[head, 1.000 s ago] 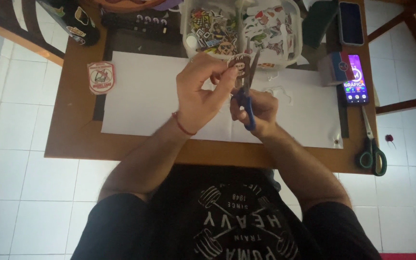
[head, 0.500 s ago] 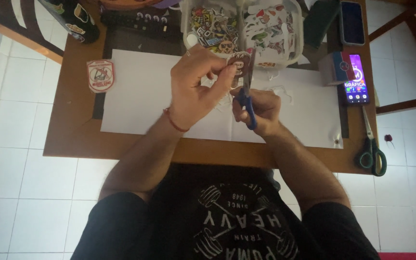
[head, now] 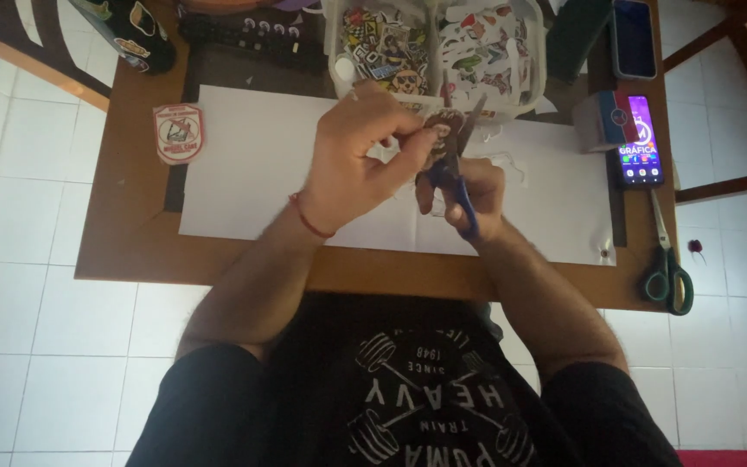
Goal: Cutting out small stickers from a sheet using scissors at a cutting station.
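Observation:
My left hand [head: 358, 160] pinches a small printed sticker [head: 439, 137] and holds it up over the white paper sheets [head: 244, 164] on the wooden table [head: 123, 233]. My right hand [head: 469, 192] grips blue-handled scissors [head: 458, 164]; their blades point up and away and meet the sticker's edge. Both hands hover close together above the middle of the table. A red string circles my left wrist.
Clear tubs [head: 391, 43] full of cut stickers stand at the table's far side. A lit phone [head: 638, 143], a second dark phone [head: 633, 39], a small box [head: 600, 121], green-handled scissors [head: 667, 268] at right, and a round-cornered sticker [head: 178, 133] at left.
Both hands have shifted slightly to the left with the sticker. The scissors stay at the sticker's edge.

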